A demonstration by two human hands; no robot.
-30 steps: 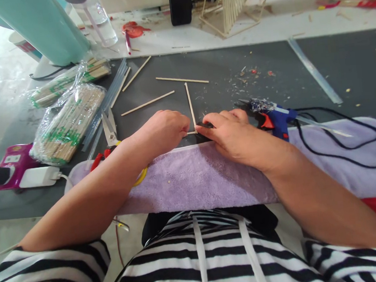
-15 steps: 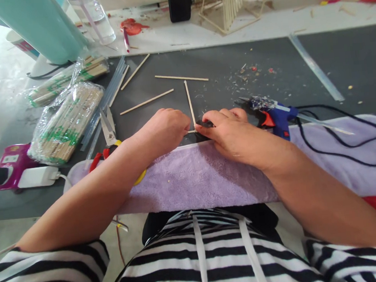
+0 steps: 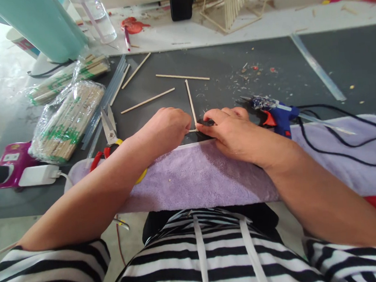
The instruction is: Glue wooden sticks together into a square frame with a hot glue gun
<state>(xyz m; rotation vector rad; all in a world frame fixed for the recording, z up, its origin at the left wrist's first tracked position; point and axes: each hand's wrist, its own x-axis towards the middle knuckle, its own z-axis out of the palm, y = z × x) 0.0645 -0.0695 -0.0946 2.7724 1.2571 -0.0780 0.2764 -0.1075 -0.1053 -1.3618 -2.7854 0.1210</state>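
Near the front edge of the grey mat, my left hand (image 3: 170, 127) is closed on a short wooden stick (image 3: 192, 131), of which only the end shows. An upright-lying wooden stick (image 3: 191, 101) meets it at a corner. My right hand (image 3: 230, 130) has its thumb and index finger at that corner, pinching the lower end of the longer stick. Beyond my hands lie loose sticks: one crosswise (image 3: 182, 77), one slanting (image 3: 147, 100) and one further left (image 3: 136, 70). The far side of both grips is hidden.
Scissors (image 3: 108, 126) and a bagged stick bundle (image 3: 69, 121) lie left. A blue glue gun (image 3: 282, 116) with a black cord (image 3: 341, 144) is right. A purple towel (image 3: 191, 176) covers the front edge. A teal container (image 3: 51, 30) stands back left.
Both hands keep their places at the corner of the sticks. The whole view has shifted very slightly; nothing else has visibly moved.
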